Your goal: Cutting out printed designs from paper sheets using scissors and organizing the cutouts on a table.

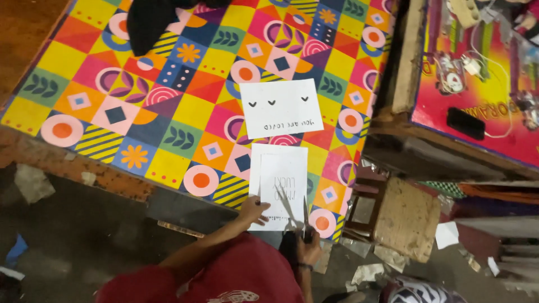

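Observation:
A white sheet of paper [279, 182] with printed lettering lies at the near edge of a bright geometric-patterned table cover [168, 112]. My left hand [252, 211] presses on the sheet's lower left corner. My right hand [307, 249] grips a pair of scissors [293, 216], whose blades are apart and point up over the lower part of the sheet. A second white card [279, 108], with small dark marks and a line of writing, lies flat just beyond the sheet.
A black cloth [149, 22] lies at the table's far side. To the right stand a small wooden stool [396, 216] and a red-and-yellow board [477, 78] with cables, small items and a black phone [466, 123]. Paper scraps [368, 273] litter the floor.

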